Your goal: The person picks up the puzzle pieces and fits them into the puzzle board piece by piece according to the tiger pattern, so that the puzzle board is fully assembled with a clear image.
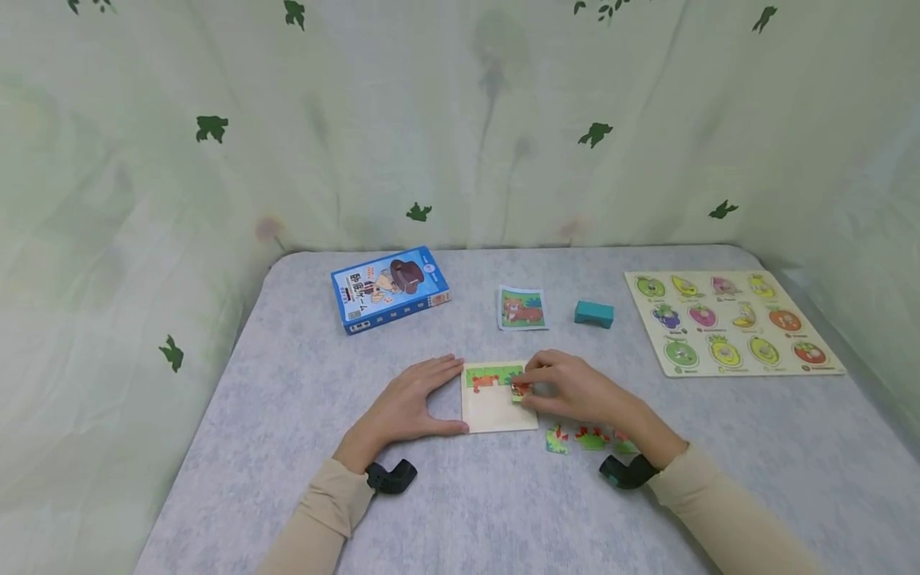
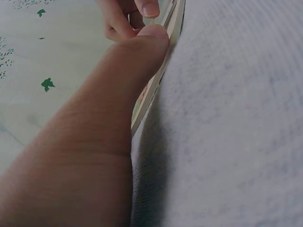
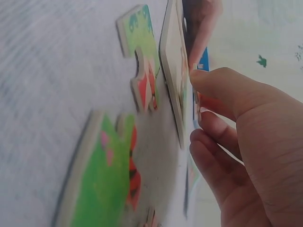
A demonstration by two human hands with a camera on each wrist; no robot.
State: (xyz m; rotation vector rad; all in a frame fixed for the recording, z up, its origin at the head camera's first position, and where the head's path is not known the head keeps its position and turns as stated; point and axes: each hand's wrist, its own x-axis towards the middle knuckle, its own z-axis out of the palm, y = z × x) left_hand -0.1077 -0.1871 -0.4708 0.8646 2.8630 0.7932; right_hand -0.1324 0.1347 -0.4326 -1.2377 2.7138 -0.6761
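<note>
A wooden puzzle tray [image 1: 496,415] lies flat on the pale grey-blue table [image 1: 467,511], between the person's 2 hands. The left hand [image 1: 420,399] is spread along the tray's left side, with fingertips by its far left corner and the thumb at its near left corner. The right hand [image 1: 571,387] reaches in from the tray's right and pinches 1 small puzzle piece [image 1: 519,391] between thumb and fingers, at the tray's far right part; whether that piece touches the tray I cannot tell.

A strip of green and orange pieces [image 1: 485,378] lies in the tray along its far edge, while the nearer part shows bare wood. Off the tray's near right corner, partly below the right arm, lie 3 loose pieces [image 1: 592,438] in green and red.

Just beyond the tray is a picture card [image 1: 522,310] with a reddish animal on it. Beyond the tray and to its right stands a teal block [image 1: 593,314]; farther right of the tray is a fruit board [image 1: 733,322] with 12 fruits in 3 rows. A blue box [image 1: 390,289] lies beyond the tray, to its left.
</note>
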